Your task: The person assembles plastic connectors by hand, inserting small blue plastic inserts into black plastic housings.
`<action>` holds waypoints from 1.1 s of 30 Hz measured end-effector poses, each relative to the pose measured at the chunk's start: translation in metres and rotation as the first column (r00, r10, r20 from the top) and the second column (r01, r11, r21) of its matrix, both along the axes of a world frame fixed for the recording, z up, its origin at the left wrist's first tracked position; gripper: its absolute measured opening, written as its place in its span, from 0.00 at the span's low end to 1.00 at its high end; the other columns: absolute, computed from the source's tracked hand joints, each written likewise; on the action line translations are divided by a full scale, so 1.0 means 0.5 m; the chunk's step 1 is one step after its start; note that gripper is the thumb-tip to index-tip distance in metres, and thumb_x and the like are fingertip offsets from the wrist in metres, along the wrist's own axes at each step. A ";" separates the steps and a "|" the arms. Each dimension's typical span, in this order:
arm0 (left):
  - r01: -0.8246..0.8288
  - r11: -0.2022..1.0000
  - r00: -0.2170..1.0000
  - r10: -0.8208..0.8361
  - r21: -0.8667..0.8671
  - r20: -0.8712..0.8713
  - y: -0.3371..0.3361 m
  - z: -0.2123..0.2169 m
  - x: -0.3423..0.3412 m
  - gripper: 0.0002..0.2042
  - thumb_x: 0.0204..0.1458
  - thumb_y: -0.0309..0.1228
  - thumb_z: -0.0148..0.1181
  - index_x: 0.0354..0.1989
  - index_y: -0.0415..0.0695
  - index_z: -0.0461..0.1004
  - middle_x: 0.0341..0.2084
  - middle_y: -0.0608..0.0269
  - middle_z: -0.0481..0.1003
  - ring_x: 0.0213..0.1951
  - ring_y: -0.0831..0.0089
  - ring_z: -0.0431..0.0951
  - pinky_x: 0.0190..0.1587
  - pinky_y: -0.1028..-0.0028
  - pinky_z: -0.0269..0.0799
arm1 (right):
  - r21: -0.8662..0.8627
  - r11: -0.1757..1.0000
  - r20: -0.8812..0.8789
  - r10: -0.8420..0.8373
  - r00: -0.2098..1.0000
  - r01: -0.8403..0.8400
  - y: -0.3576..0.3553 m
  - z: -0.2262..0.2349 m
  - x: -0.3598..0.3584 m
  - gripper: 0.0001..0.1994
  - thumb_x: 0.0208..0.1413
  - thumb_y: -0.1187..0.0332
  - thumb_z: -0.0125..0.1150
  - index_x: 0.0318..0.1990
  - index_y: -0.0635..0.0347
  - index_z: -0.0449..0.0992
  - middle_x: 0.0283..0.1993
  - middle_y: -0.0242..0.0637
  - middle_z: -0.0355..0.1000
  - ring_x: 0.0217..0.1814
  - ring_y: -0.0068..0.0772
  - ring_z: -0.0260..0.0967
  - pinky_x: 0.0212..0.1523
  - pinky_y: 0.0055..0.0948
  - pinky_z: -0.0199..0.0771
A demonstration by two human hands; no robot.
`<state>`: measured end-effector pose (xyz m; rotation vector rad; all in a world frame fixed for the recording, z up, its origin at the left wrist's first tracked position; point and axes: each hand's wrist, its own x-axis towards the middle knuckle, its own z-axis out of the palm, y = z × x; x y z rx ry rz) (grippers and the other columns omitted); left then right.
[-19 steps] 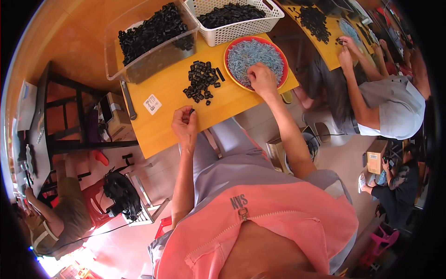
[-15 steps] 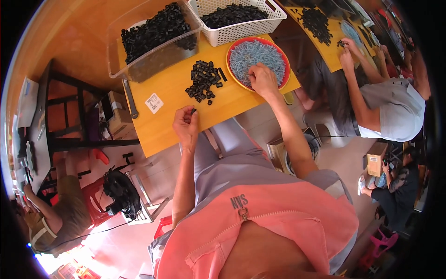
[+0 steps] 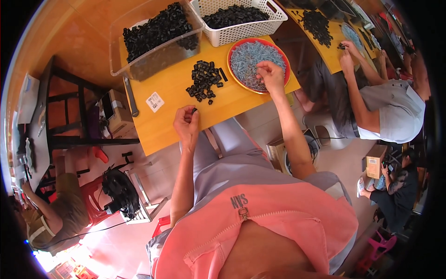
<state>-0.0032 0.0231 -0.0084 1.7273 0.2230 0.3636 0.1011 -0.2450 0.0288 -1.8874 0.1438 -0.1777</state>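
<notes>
My left hand (image 3: pixel 186 124) is at the near edge of the yellow table, thumb and fingers closed on a small black plastic part (image 3: pixel 194 111). Just beyond it lies a loose pile of small black parts (image 3: pixel 202 80). Over the right side of a red round tray (image 3: pixel 229 60) hangs my right hand (image 3: pixel 272 77), fingertips pinched together; whatever is between them is too small to make out. Many tiny blue-grey pieces (image 3: pixel 251 58) fill the tray.
A clear plastic bin (image 3: pixel 153 65) and a white perforated basket (image 3: pixel 241 33), both with black parts, stand at the back. A dark strip-like tool (image 3: pixel 130 97) and white label (image 3: pixel 154 102) lie at left. A co-worker (image 3: pixel 385 107) sits at another table on the right.
My right hand has lifted from the blue-grey pieces and shifted slightly right, fingers pinched. My left hand keeps its place with the black part.
</notes>
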 end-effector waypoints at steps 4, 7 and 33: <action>0.014 0.988 1.000 -0.014 -0.154 0.003 0.005 0.006 0.001 0.06 0.45 0.21 0.57 0.33 0.38 0.72 0.24 0.70 0.69 0.24 0.85 0.66 0.29 0.84 0.64 | 0.313 0.949 -0.008 -0.031 0.999 0.032 -0.006 0.003 0.002 0.07 0.47 0.76 0.56 0.35 0.62 0.73 0.27 0.29 0.71 0.26 0.17 0.68 0.24 0.15 0.62; 0.039 0.953 0.999 -0.042 -0.299 -0.001 0.014 0.020 -0.001 0.07 0.45 0.20 0.56 0.34 0.38 0.72 0.26 0.71 0.70 0.26 0.85 0.66 0.32 0.85 0.64 | 0.328 0.944 -0.015 -0.040 0.999 0.043 0.003 0.009 0.001 0.07 0.47 0.76 0.56 0.36 0.62 0.73 0.27 0.30 0.72 0.26 0.18 0.68 0.23 0.15 0.62; 0.133 0.435 0.964 -0.265 -0.890 0.014 -0.021 0.063 -0.029 0.08 0.47 0.19 0.52 0.37 0.38 0.69 0.27 0.65 0.72 0.28 0.78 0.72 0.38 0.79 0.69 | 0.583 0.763 0.009 0.337 0.942 -0.278 0.239 0.058 -0.190 0.09 0.49 0.76 0.57 0.39 0.64 0.71 0.31 0.30 0.71 0.29 0.16 0.69 0.25 0.13 0.66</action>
